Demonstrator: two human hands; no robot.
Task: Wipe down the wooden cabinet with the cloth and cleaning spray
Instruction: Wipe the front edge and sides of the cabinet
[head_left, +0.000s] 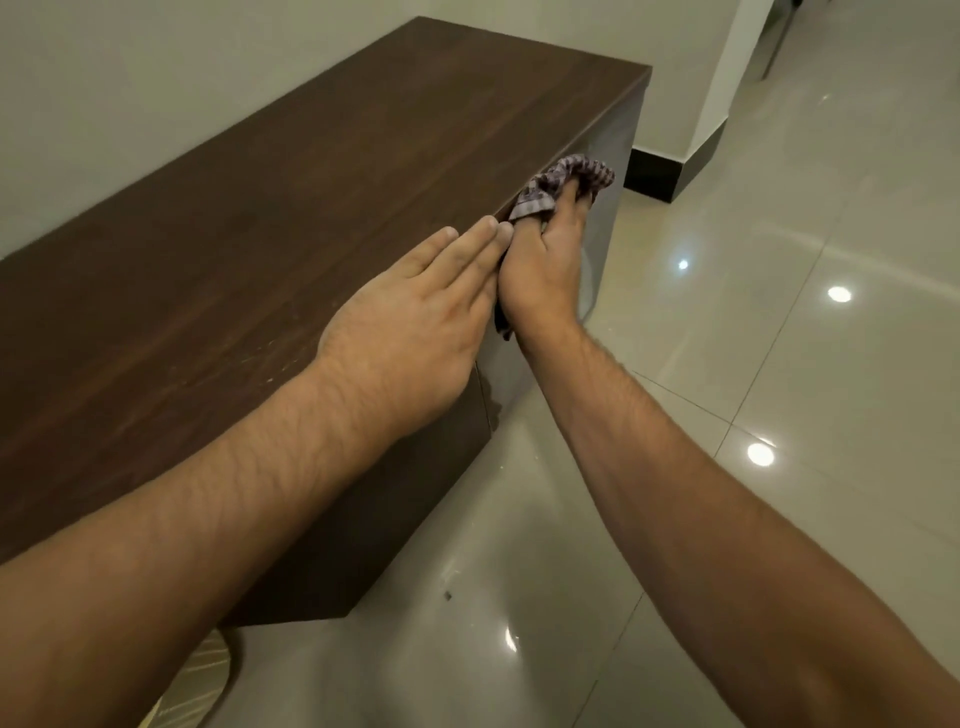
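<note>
A long dark wooden cabinet (291, 197) runs along the wall from the lower left to the upper middle. My left hand (415, 317) lies flat on its top near the front edge, fingers together, holding nothing. My right hand (545, 265) presses a checked purple cloth (566, 182) against the cabinet's front face just below the top edge. The cloth bunches out past my fingertips, and a strip of it hangs below my palm. No spray bottle is in view.
Glossy light floor tiles (727, 364) with lamp reflections spread to the right. A white wall (130, 78) stands behind the cabinet, and a white pillar (727, 78) with a dark skirting rises at the upper right. A striped item (197, 691) lies by the cabinet's near end.
</note>
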